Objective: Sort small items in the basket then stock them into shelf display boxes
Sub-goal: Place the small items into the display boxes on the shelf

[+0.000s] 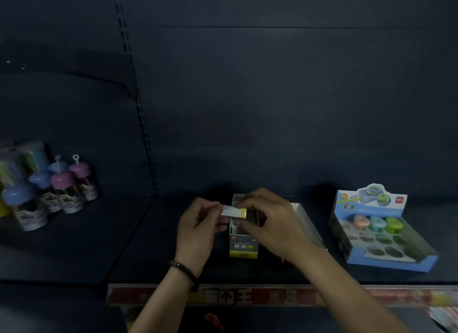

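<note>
Item: small eraser (234,212), white with yellow band, pinched between left hand (198,229) and right hand (269,223), directly above grey display box (243,243). Step: stocking. Next, probably: lower it squarely into the box.

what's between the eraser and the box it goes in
Nothing visible. The left hand and right hand pinch the eraser right at the open top of the box. The right hand hides part of the opening, so that part cannot be checked.
</note>
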The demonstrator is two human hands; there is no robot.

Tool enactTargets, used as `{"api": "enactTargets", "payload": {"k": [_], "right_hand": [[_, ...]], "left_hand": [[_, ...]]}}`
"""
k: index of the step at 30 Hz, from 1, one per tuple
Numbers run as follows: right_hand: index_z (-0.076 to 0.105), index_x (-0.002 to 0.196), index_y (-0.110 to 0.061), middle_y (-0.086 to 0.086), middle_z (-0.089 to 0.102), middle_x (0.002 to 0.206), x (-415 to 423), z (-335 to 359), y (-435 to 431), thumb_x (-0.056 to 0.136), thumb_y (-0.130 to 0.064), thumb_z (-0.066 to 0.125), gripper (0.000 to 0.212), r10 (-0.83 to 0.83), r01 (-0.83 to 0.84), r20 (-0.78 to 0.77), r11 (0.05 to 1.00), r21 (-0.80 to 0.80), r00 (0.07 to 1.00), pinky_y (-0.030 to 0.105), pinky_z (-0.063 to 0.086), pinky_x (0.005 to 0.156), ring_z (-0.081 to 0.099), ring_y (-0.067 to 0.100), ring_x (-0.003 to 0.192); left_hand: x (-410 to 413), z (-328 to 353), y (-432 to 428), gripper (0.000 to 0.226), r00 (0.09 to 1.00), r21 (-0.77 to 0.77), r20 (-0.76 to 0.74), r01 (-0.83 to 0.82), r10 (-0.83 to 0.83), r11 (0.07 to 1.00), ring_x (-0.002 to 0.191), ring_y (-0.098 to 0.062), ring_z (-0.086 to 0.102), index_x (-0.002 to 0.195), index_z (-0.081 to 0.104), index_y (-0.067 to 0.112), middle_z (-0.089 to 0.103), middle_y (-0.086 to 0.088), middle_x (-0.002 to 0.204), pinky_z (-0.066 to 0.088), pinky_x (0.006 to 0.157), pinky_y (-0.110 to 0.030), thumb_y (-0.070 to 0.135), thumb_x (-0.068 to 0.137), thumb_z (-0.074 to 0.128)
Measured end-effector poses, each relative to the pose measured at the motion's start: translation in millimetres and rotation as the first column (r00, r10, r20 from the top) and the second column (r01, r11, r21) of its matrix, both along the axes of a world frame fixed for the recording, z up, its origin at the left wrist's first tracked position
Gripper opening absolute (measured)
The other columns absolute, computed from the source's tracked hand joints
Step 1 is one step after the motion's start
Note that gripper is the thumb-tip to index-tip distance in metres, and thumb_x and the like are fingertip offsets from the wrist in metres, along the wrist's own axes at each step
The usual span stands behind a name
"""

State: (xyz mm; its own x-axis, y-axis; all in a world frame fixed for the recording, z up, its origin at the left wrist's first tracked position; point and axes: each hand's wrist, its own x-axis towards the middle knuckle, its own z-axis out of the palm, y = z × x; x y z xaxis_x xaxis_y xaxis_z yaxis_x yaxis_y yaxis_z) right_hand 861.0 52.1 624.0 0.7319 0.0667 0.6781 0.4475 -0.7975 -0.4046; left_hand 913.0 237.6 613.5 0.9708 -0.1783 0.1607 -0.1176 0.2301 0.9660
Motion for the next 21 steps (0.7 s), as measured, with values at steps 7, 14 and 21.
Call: {"api": "enactTargets", "payload": {"k": [7,14,21], "right_hand": [[0.081,0.107,-0.022,-0.005,0.072,0.113,10.1,-1.2,-19.0,0.094,-0.034,0.075,0.019,-0.016,0.032,0.084,0.979,-0.199,0.996,0.039,0.063,0.081,0.071,0.014,0.103],[0.076,0.111,-0.03,-0.015,0.068,0.112,23.4,5.0,-41.2,0.095,-0.033,0.077,0.016,-0.068,0.042,-0.117,0.977,-0.211,0.991,0.041,0.06,0.082,0.068,0.009,0.099],[0.077,0.108,-0.036,-0.016,0.072,0.108,42.2,16.1,-40.8,0.096,-0.034,0.074,0.013,-0.181,0.036,-0.361,0.928,-0.372,0.915,0.039,0.059,0.086,0.066,0.008,0.099]], "left_hand": [[-3.4,0.4,-8.1,0.006,1.0,0.033,0.02,0.002,-0.003,0.999,0.068,-0.019,0.067,0.105,0.07,0.013,0.076,-0.011,0.09,0.056,0.059,-0.026,0.012,0.099,0.07],[-12.0,-37.9,5.8,0.026,0.878,0.415,0.478,-0.189,-0.036,0.89,0.099,-0.007,0.066,0.118,0.065,0.04,0.063,0.019,0.11,0.051,0.082,-0.016,0.027,0.097,0.073],[-8.6,-59.2,4.9,0.015,0.8,0.532,0.576,-0.209,-0.17,0.821,0.112,-0.006,0.06,0.11,0.075,0.036,0.051,0.02,0.118,0.049,0.091,-0.019,0.027,0.098,0.072]]}}
